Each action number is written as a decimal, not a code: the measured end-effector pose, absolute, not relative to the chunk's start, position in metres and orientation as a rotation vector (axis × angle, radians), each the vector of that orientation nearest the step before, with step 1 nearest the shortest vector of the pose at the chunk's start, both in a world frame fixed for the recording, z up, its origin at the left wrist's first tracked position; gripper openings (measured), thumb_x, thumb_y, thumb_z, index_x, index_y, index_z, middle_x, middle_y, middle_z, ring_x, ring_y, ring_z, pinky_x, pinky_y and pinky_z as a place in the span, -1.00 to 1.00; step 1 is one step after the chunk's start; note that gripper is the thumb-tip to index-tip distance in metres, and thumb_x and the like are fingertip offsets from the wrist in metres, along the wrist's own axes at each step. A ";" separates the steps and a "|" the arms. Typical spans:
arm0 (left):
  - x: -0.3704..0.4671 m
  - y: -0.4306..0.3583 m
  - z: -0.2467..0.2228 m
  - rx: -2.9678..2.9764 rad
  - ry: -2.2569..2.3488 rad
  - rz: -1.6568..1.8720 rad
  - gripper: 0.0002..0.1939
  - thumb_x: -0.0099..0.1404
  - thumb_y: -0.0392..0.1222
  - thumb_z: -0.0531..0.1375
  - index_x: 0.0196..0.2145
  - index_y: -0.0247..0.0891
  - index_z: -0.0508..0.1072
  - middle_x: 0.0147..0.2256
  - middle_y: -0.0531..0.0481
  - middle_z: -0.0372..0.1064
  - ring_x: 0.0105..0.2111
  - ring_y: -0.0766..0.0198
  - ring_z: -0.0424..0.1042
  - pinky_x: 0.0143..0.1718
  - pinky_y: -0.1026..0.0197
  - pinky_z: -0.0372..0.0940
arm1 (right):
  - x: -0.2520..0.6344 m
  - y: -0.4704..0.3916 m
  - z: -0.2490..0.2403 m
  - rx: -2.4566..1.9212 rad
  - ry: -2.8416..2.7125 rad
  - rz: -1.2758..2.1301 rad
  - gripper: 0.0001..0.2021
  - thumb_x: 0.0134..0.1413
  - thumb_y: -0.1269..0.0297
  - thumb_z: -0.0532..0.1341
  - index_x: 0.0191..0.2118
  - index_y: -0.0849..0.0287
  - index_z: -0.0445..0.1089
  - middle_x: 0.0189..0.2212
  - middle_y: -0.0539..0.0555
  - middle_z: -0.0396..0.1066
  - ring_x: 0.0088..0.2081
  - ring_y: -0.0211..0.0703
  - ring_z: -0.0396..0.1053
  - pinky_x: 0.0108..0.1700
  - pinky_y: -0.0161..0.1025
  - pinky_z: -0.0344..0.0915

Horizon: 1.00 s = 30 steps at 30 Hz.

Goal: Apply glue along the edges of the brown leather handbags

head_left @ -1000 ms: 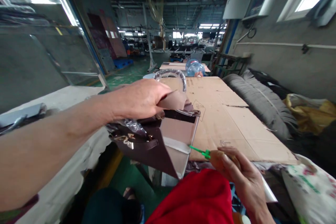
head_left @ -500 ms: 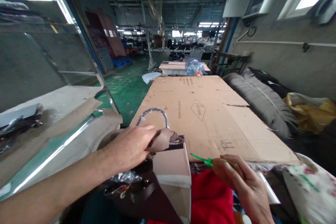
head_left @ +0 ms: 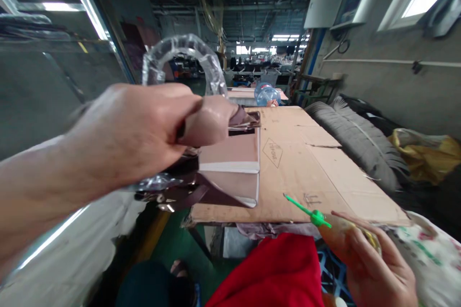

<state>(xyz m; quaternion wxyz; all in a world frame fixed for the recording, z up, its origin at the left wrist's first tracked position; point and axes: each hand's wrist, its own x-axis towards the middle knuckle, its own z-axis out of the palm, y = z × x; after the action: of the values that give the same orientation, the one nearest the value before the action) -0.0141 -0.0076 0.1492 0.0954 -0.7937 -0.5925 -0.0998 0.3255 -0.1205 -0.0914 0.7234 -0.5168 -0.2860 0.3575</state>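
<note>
My left hand (head_left: 140, 127) is closed on the top edge of a handbag (head_left: 230, 153) in brown and pinkish beige, holding it up above the near left of the cardboard. Clear plastic film covers the bag's arched handle (head_left: 187, 45), which rises behind my fingers. Dark straps and metal fittings dangle below my wrist. At the lower right, my right hand (head_left: 378, 259) grips a small squeeze bottle (head_left: 336, 235) with a long green nozzle (head_left: 300, 208). The nozzle points up and left, apart from the bag.
A cardboard-topped table (head_left: 302, 153) stretches ahead. A blue-tinted water jug (head_left: 266, 94) lies beyond it. Grey bundled material (head_left: 360, 139) lines the right side, and a white printed sack (head_left: 428, 254) sits at the lower right. Red cloth (head_left: 270, 273) is below me.
My left hand has raised the handbag off its low position near the table's edge. My right hand, with the bottle, has shifted right and slightly down.
</note>
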 end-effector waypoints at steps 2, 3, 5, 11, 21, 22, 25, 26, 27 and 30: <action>0.012 -0.005 0.135 -2.328 -1.537 -0.183 -0.72 0.13 -0.17 0.26 -0.15 -0.14 0.45 -0.20 0.04 0.41 -0.14 0.05 0.46 -0.08 0.10 0.29 | 0.327 -0.123 -0.088 -1.158 -0.632 0.744 -0.73 0.11 0.11 0.45 -0.10 0.08 0.60 -0.12 0.16 0.59 -0.20 0.05 0.58 -0.26 -0.29 0.59; 0.023 -0.003 0.126 -2.383 -1.452 -0.091 -0.74 0.15 -0.24 0.25 -0.16 -0.14 0.45 -0.15 0.00 0.43 -0.13 0.06 0.46 -0.12 0.12 0.30 | 0.329 -0.124 -0.087 -1.171 -0.615 0.724 -0.71 0.10 0.09 0.46 -0.10 0.08 0.60 -0.12 0.16 0.59 -0.21 0.04 0.58 -0.28 -0.30 0.59; 0.040 -0.001 0.107 -2.527 -1.325 0.081 -0.74 0.16 -0.35 0.22 -0.17 -0.15 0.42 -0.09 -0.07 0.44 -0.11 0.04 0.46 -0.18 0.12 0.31 | 0.331 -0.125 -0.084 -1.189 -0.574 0.717 -0.66 0.01 0.05 0.50 -0.13 0.10 0.62 -0.13 0.17 0.60 -0.22 0.03 0.59 -0.31 -0.37 0.58; 0.046 -0.004 0.075 -2.759 -1.370 0.110 -0.67 0.08 -0.45 0.22 -0.20 -0.15 0.40 -0.17 -0.06 0.47 -0.15 0.02 0.51 -0.28 0.09 0.27 | 0.336 -0.124 -0.098 -1.271 -0.650 0.864 -0.55 -0.10 -0.07 0.53 -0.15 0.14 0.64 -0.08 0.22 0.58 -0.14 0.17 0.57 -0.26 -0.25 0.59; 0.023 -0.011 0.075 -2.838 -1.604 -0.109 -0.67 -0.02 -0.41 0.21 -0.28 -0.09 0.47 -0.21 0.05 0.57 -0.21 0.11 0.54 -0.36 0.18 0.24 | 0.323 -0.070 -0.114 -1.427 -1.240 0.607 -0.61 0.22 -0.13 0.28 -0.15 0.12 0.57 -0.17 0.12 0.59 -0.12 0.10 0.51 -0.10 -0.14 0.44; 0.022 -0.009 0.076 -2.842 -1.604 -0.112 -0.67 -0.02 -0.40 0.22 -0.28 -0.09 0.48 -0.20 0.05 0.58 -0.21 0.10 0.54 -0.35 0.18 0.25 | 0.323 -0.063 -0.113 -1.418 -1.272 0.597 -0.61 0.23 -0.13 0.27 -0.16 0.13 0.56 -0.19 0.11 0.58 -0.14 0.09 0.51 -0.11 -0.13 0.42; 0.025 0.001 0.078 -2.845 -1.577 -0.102 -0.70 -0.01 -0.40 0.23 -0.30 -0.12 0.48 -0.18 0.03 0.59 -0.18 0.06 0.54 -0.32 0.16 0.27 | 0.324 -0.045 -0.112 -1.394 -1.344 0.587 -0.63 0.24 -0.11 0.27 -0.18 0.13 0.55 -0.21 0.11 0.56 -0.14 0.07 0.48 -0.10 -0.13 0.36; 0.028 0.006 0.079 -2.838 -1.563 -0.078 -0.72 0.01 -0.41 0.23 -0.30 -0.13 0.48 -0.18 0.02 0.59 -0.16 0.04 0.55 -0.30 0.14 0.27 | 0.324 -0.040 -0.112 -1.382 -1.370 0.583 -0.63 0.24 -0.10 0.26 -0.19 0.13 0.55 -0.19 0.11 0.56 -0.12 0.07 0.47 -0.08 -0.13 0.34; 0.031 0.011 0.081 -2.828 -1.547 -0.051 -0.73 0.02 -0.42 0.22 -0.30 -0.14 0.48 -0.18 0.00 0.59 -0.15 0.02 0.55 -0.28 0.13 0.28 | 0.325 -0.036 -0.113 -1.369 -1.396 0.576 -0.64 0.25 -0.10 0.25 -0.19 0.13 0.54 -0.18 0.11 0.55 -0.10 0.07 0.46 -0.07 -0.13 0.32; 0.040 0.025 0.084 -2.799 -1.533 0.047 -0.74 0.08 -0.43 0.22 -0.27 -0.17 0.49 -0.16 -0.05 0.60 -0.08 -0.05 0.55 -0.21 0.10 0.30 | 0.325 -0.028 -0.117 -1.352 -1.455 0.556 -0.66 0.28 -0.07 0.24 -0.20 0.12 0.53 -0.18 0.11 0.54 -0.10 0.05 0.45 -0.06 -0.12 0.29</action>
<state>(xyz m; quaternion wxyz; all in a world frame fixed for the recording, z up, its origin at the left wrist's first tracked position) 0.0405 0.0253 0.0844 -0.0249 -0.8766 -0.4803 0.0147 0.3248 -0.0280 -0.1168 0.5135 -0.5625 -0.6053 0.2315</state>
